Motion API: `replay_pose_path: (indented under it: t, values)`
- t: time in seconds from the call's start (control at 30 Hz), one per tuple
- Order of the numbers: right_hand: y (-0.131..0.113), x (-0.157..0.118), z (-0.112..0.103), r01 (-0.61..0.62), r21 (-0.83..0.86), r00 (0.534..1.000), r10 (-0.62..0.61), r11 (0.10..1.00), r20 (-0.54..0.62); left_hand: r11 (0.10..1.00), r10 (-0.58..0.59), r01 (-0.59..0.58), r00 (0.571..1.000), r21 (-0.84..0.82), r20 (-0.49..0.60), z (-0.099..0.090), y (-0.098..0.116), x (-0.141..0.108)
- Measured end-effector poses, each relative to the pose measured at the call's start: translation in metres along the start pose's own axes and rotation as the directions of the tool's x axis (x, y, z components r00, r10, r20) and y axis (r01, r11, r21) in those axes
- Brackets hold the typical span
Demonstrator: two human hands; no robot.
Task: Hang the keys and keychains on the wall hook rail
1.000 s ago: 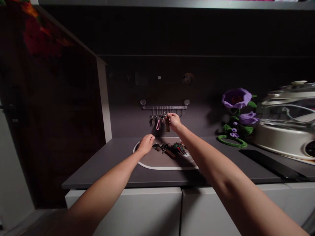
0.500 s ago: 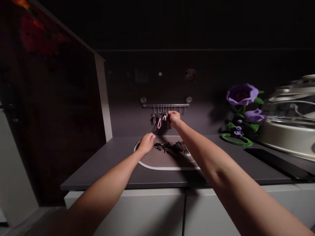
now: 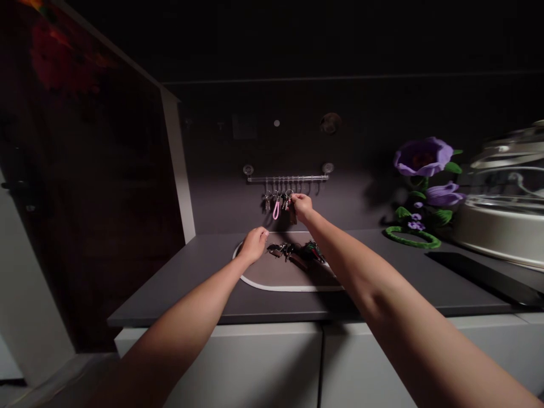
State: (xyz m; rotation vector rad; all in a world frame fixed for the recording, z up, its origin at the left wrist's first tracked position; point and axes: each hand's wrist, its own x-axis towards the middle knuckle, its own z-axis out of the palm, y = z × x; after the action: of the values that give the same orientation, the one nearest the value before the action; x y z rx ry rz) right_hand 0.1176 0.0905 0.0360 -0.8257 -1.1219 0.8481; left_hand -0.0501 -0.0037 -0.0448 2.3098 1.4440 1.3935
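A clear rail (image 3: 288, 179) with several hooks is fixed to the dark wall. Bunches of keys (image 3: 267, 202) hang from its left hooks, one with a pink strap (image 3: 276, 210). My right hand (image 3: 302, 206) is pinched at the rail's middle on a key ring, and a dark brown tag (image 3: 293, 214) dangles below the fingers. Over the left part of a white-rimmed mat (image 3: 272, 280) hovers my left hand (image 3: 254, 245), its fingers curled together; whatever they hold, if anything, is hidden. Several dark key bunches (image 3: 283, 250) lie on the mat between my arms.
Purple artificial flowers (image 3: 425, 157) with a green ring base stand at the right of the counter (image 3: 178, 283). Beside them is a cream, clear-covered container (image 3: 501, 226). A flat black object (image 3: 480, 277) lies in front of it. White cabinet doors (image 3: 263, 362) are below.
The view has shifted slightly. My right hand stays by the hooks with the key ring, now with the ring showing at its fingertips. My left hand has hardly moved.
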Motion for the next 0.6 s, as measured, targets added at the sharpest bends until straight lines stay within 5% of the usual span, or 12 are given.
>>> replay_pose_path:
  t: [0.6]
  values:
    - [-0.007, -0.016, -0.004, -0.087, -0.037, 0.996, 0.087, 0.995, 0.0, 0.997, -0.048, 0.051, 0.998, -0.055, 0.043, 0.0, 0.0, 0.0]
